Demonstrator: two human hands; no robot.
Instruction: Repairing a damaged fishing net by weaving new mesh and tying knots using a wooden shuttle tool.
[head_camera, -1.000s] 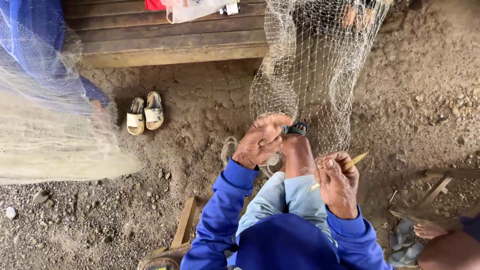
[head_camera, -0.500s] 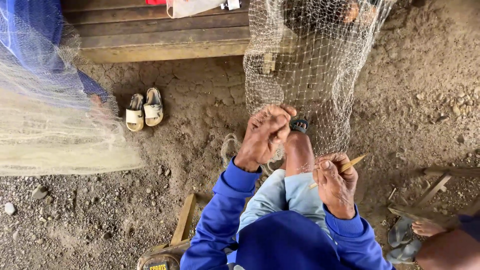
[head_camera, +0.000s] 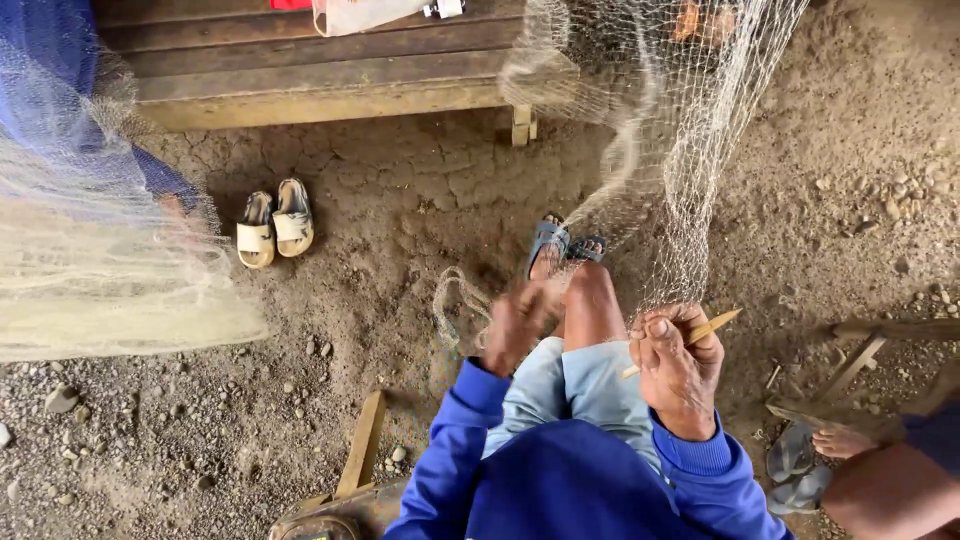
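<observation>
the ground (head_camera: 400, 240) here is bare packed earth, cracked near the wall and loose with gravel and small stones toward the front. a low platform of dark wooden planks (head_camera: 320, 70) runs along the far edge. a pair of pale sandals (head_camera: 275, 222) sits on the dirt just in front of it. a heap of fine pale netting (head_camera: 90, 290) lies off to one side, with blue cloth behind it. wooden sticks lie on the dirt at the other side, near another person's bare foot (head_camera: 840, 440) on a grey flip-flop.

a thin, knotted fishing net (head_camera: 690, 150) hangs down from above, see-through and whitish, draping to the raised knee (head_camera: 592, 305) of the person in blue sleeves and light trousers. a blue sandal (head_camera: 555, 245) shows past the knee.

the right hand (head_camera: 678, 365) has its fingers clenched on the net's lower edge and on a slim yellow-tan netting needle (head_camera: 700, 335) that pokes outward. the left hand (head_camera: 520, 322) is blurred beside the knee; its fingers look curled, but whether they grasp anything i cannot tell. a loop of pale cord (head_camera: 455, 305) lies on the dirt just beside it.
</observation>
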